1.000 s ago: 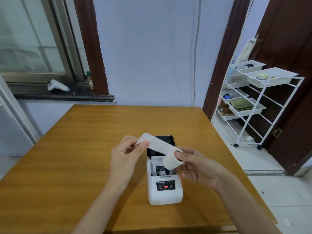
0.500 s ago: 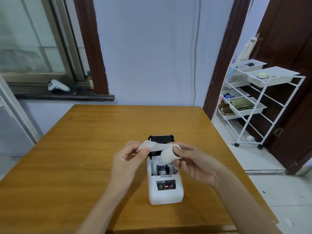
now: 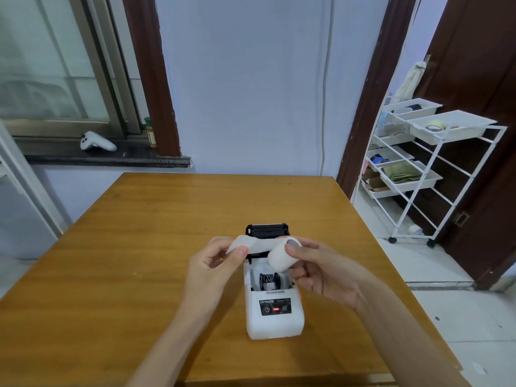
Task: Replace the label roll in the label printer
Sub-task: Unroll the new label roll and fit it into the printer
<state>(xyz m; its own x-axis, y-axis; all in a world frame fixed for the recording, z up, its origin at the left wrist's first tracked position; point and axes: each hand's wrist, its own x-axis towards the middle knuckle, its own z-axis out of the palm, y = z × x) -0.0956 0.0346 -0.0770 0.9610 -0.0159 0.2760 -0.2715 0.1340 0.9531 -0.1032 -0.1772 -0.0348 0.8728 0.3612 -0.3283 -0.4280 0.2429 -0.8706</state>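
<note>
The white label printer stands on the wooden table, lid open and its roll bay showing. Just above that bay both hands hold the label roll — the right hand wraps the roll itself, thumb over its end, while the left hand pinches the loose strip drawn out leftward. Beyond the printer's black lid, the far tabletop lies bare.
</note>
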